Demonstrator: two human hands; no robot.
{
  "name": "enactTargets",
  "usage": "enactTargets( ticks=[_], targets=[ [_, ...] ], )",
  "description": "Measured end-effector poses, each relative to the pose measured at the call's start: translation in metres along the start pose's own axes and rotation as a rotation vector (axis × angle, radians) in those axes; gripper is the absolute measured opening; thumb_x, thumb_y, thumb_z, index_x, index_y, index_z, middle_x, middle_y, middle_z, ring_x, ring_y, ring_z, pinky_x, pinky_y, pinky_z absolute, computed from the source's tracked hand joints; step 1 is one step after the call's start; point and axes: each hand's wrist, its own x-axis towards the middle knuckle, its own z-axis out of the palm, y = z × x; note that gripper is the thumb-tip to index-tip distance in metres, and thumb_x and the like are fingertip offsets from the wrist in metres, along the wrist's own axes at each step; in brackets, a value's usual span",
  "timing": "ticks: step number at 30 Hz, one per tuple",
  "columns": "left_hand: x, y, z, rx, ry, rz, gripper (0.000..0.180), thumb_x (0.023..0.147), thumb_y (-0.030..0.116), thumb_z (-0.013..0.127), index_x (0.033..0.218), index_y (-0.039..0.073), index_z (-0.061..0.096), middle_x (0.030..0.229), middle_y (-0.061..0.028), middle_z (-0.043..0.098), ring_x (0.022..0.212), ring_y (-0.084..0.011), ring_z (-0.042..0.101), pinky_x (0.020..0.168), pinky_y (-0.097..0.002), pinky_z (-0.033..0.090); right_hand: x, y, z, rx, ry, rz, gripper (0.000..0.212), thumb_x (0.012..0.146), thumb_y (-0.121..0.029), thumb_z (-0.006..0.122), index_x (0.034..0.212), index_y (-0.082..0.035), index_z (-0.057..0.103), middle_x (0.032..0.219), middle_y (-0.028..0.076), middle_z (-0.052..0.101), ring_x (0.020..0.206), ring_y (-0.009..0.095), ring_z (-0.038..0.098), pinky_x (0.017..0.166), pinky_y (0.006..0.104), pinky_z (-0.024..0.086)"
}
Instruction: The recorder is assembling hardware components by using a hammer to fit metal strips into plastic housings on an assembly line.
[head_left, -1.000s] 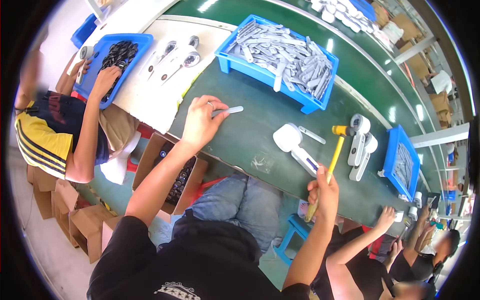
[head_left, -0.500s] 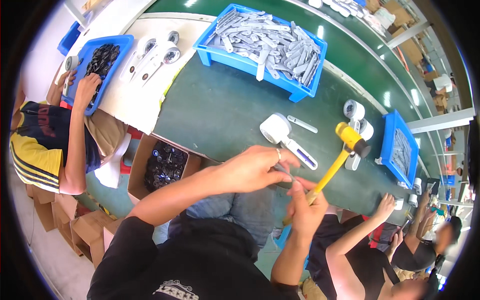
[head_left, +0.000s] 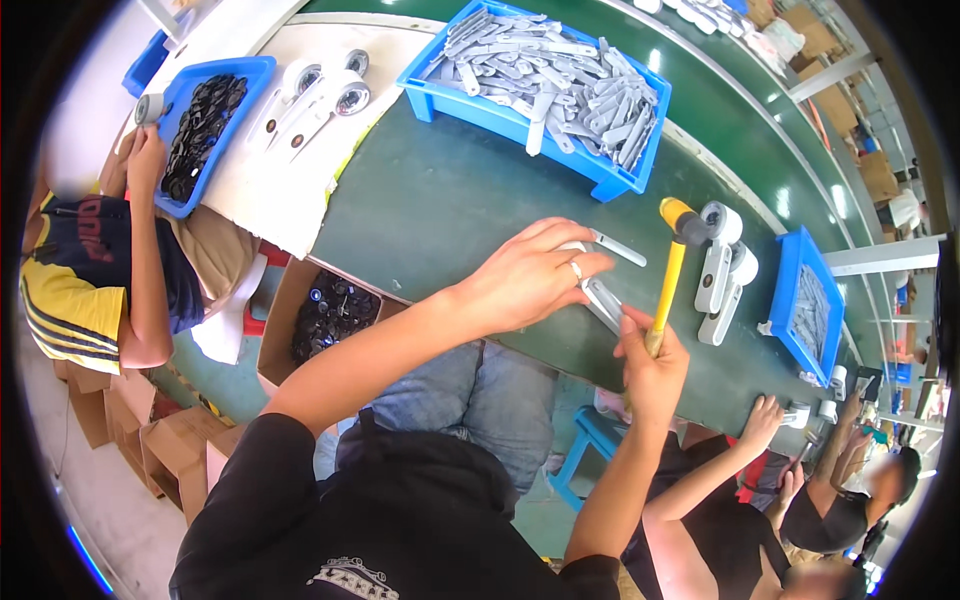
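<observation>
My left hand [head_left: 540,275] is closed over the round head of a white handheld fan [head_left: 602,304] on the bench, hiding most of that head. The fan's handle sticks out toward my right hand [head_left: 652,365], which is wrapped round the yellow handle of a mallet [head_left: 672,270]. The mallet's yellow and black head points up and away from me. My right thumb and fingertips are close to the end of the fan handle; whether they touch it, I cannot tell. Just beyond my left hand lies a loose grey strip [head_left: 620,248].
A blue bin [head_left: 530,110] heaped with grey strips stands at the far side. More white fans [head_left: 715,275] lie to the right, near another blue bin [head_left: 775,300]. At left, a person works beside a blue tray [head_left: 240,110] of black parts. A cardboard box [head_left: 285,325] stands below the bench edge.
My left hand has moved away from my right fingers, where a thin grey piece was pinched, onto the fan. My right hand and the mallet have shifted right. The left worker's hands have left the tray.
</observation>
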Motion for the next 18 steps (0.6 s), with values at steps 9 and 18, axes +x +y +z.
enactTargets(
  ticks=[9, 18],
  targets=[
    [0.007, -0.006, 0.002, 0.116, 0.005, 0.222, 0.023, 0.080, 0.026, 0.083, 0.093, 0.012, 0.070, 0.094, -0.0016, 0.065, 0.115, -0.0227, 0.063, 0.103, -0.0469, 0.047, 0.007, -0.023, -0.005, -0.134, -0.117, 0.073, 0.022, 0.098, -0.014, 0.073, 0.115, 0.000, 0.076, 0.067, -0.002, 0.061, 0.058, 0.005, 0.053, 0.055, 0.0239, 0.040],
    [0.010, -0.008, 0.005, 0.072, -0.027, 0.195, 0.021, 0.081, 0.026, 0.083, 0.088, 0.011, 0.071, 0.092, -0.0012, 0.064, 0.112, -0.0224, 0.063, 0.103, -0.0477, 0.046, 0.020, 0.008, -0.018, 0.367, -0.165, 0.400, 0.033, 0.101, -0.024, 0.072, 0.122, 0.001, 0.072, 0.062, 0.005, 0.065, 0.039, 0.006, 0.045, 0.037, 0.0233, 0.031]
  ],
)
